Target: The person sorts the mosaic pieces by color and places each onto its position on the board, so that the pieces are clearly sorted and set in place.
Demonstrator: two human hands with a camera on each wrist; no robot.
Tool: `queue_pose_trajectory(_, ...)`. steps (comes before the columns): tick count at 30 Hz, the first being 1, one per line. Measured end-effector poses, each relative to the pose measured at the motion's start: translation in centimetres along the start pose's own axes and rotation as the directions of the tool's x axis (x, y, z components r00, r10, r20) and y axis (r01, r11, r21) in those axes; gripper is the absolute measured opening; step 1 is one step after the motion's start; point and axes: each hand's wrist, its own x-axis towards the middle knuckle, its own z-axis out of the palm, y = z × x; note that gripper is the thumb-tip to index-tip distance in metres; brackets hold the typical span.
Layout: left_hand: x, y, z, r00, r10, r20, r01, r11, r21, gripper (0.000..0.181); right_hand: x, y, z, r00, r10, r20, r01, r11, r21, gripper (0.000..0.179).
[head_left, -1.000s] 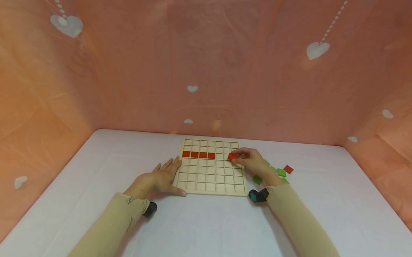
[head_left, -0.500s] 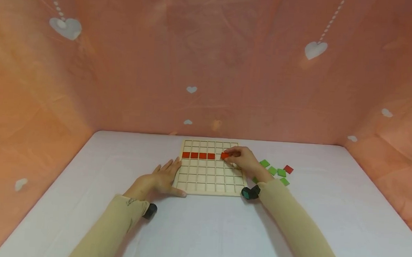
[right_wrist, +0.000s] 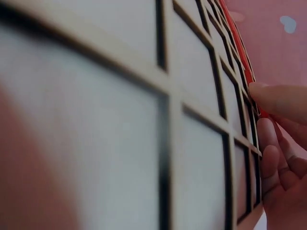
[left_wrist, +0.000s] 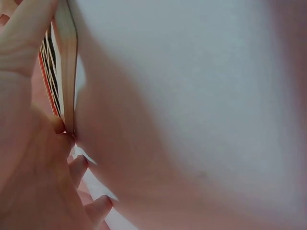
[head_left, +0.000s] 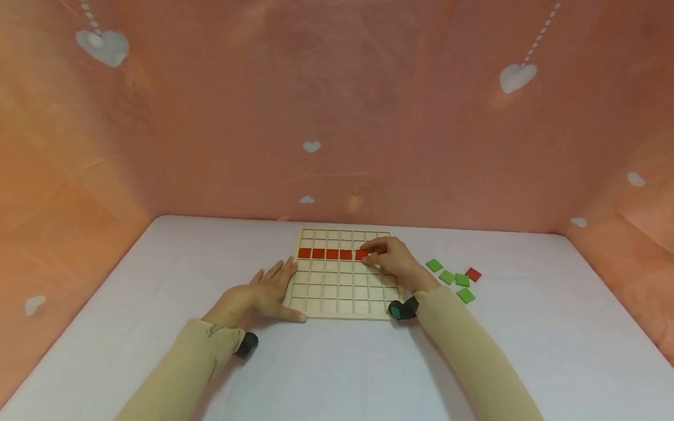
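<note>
A pale wooden grid board [head_left: 330,292] lies on the white table. Several red square tiles [head_left: 332,254] fill cells side by side from its left edge, in the third row from the back. My right hand [head_left: 394,261] pinches another red tile [head_left: 361,255] at the cell just right of that row; whether the tile lies flat in the cell is hard to tell. My left hand [head_left: 265,293] rests with spread, straight fingers against the board's left edge, its thumb by the near corner. In the left wrist view, the board's side edge [left_wrist: 68,72] runs beside that hand.
Several green tiles [head_left: 447,277] lie loose on the table right of the board, with one red tile [head_left: 473,274] beside them. A peach cloth backdrop [head_left: 341,110] with white hearts rises behind the table [head_left: 329,380] and at both sides.
My right hand has moved left over the board, bringing the red tile up to the end of the red row. My left hand has stayed in place.
</note>
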Motion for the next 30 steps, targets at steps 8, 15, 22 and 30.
queue_pose_trajectory(8, -0.2, 0.2, -0.2, 1.0, 0.003, 0.012, -0.003, 1.0, -0.013, 0.113, 0.4, -0.5, 0.0, 1.0, 0.017, 0.002, -0.017, 0.999, -0.048, 0.032)
queue_pose_trajectory(15, -0.7, 0.2, -0.3, 1.0, -0.014, 0.023, 0.014, 1.0, -0.026, 0.112, -0.3, -0.6, 0.2, 0.997, -0.015, 0.077, 0.023, 0.994, -0.103, 0.04)
queue_pose_trajectory(22, -0.6, 0.5, 0.0, 1.0, -0.016, 0.006, 0.016, 0.999, -0.042, 0.113, -1.3, 0.3, -0.7, 0.985, -0.103, 0.138, 0.108, 0.994, -0.033, 0.046)
queue_pose_trajectory(30, -0.3, 0.4, 0.0, 1.0, -0.012, 0.017, 0.013, 1.0, -0.022, 0.114, -2.4, 0.9, -1.5, 0.988, -0.149, 0.028, 0.151, 0.986, -0.066, 0.044)
